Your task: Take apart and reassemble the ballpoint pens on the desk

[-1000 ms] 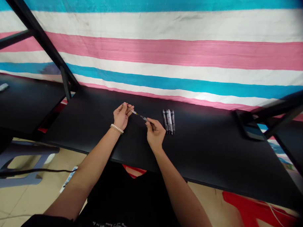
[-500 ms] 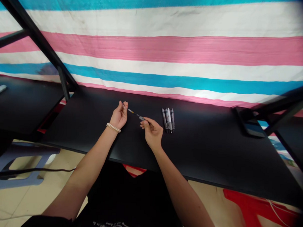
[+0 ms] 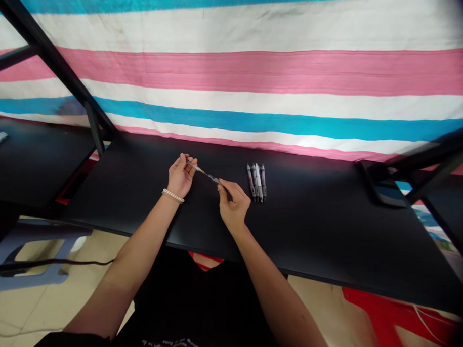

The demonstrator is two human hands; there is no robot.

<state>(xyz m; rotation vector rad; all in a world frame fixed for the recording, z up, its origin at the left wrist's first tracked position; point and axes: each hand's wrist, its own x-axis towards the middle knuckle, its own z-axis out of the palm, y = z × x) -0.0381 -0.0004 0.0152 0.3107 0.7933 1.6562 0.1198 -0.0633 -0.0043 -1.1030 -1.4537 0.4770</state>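
Observation:
My left hand [image 3: 181, 176], with a beaded white band on its wrist, pinches a thin, pale, see-through piece [image 3: 192, 165] between thumb and fingertips. Opposite it, my right hand [image 3: 234, 201] is closed on a pen part [image 3: 215, 179], greyish where it comes out of the fingers. From that part a slim refill [image 3: 205, 173] with a yellowish band points up and left. Its far end meets the piece in my left hand; whether it is inside or only touching, I cannot tell. Several pens [image 3: 256, 183] lie side by side just right of my right hand.
A black table [image 3: 309, 227] spans the front, backed by a striped sheet [image 3: 235, 72]. On the right, a dark phone [image 3: 390, 191] lies by a black metal frame. At left are another table [image 3: 30, 161] and a blue-grey stool [image 3: 62, 246]; a red stool [image 3: 378, 315] stands lower right.
The gap between the refill's end and the piece in my left hand has closed. Both hands keep their hold, and the row of pens is unmoved.

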